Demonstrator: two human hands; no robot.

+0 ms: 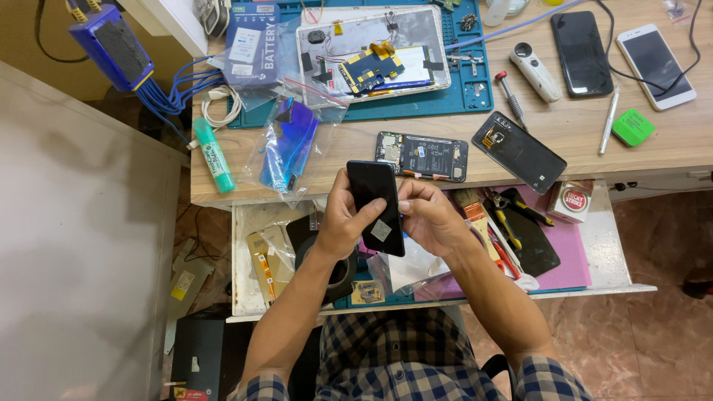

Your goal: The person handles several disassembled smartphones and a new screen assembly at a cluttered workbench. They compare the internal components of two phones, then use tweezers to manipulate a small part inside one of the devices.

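While gripping the black phone (pixel 376 205) over the open drawer (pixel 605 245), just below the counter (pixel 356 145) edge, go slow & keep it level. Left hand (pixel 338 223) cradles the phone's left edge & back, thumb laid across the glass near the small grey square sticker (pixel 381 230); fingers curled, pinching the body. Right hand (pixel 427 219) at 3 o'clock of the phone, fingers pressed together on its right edge, thumb on the side. Cannot tell whether a nail is under the sticker.

Advice, as a judgement: support the phone w/ the left palm, not fingertips only; work the sticker from one corner, low angle, no flexing of the glass. Keep it over the drawer, so a slip lands soft-ish.

On the counter at 12 o'clock of the phone: opened phone w/ bare board (pixel 422 157); at 1 o'clock a black back cover (pixel 518 152); at 10 o'clock a blue cover in a clear bag (pixel 288 145). Screwdriver (pixel 511 99) further up.
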